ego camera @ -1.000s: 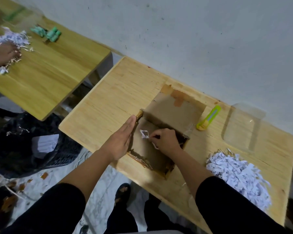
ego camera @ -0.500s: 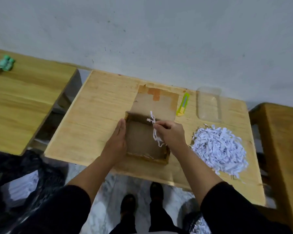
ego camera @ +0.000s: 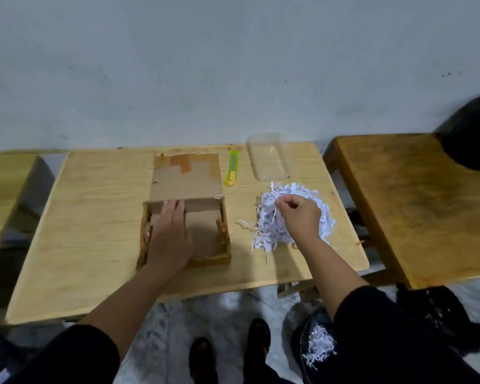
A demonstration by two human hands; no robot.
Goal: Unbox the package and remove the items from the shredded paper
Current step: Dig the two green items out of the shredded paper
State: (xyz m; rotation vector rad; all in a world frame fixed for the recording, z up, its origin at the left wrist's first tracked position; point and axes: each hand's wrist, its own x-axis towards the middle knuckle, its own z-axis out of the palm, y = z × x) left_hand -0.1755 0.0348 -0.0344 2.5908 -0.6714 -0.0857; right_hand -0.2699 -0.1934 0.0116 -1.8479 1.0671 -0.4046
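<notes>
While the left hand [ego camera: 169,236] lies flat in the box [ego camera: 205,234], fingers straight, the right hand [ego camera: 299,220] pinches strands above the shreds [ego camera: 269,225]; loose strips could scatter toward the knife [ego camera: 231,169].

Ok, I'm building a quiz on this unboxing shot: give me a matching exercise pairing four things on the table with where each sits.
Things:
1. utility knife
2. clear plastic container
3. shredded paper pile
4. left hand

Places:
A. under the right hand
B. inside the open cardboard box
C. far right part of the table, near the wall
D. just right of the box's opened flap

Pairs: 1-D, 2-C, 3-A, 4-B
</notes>
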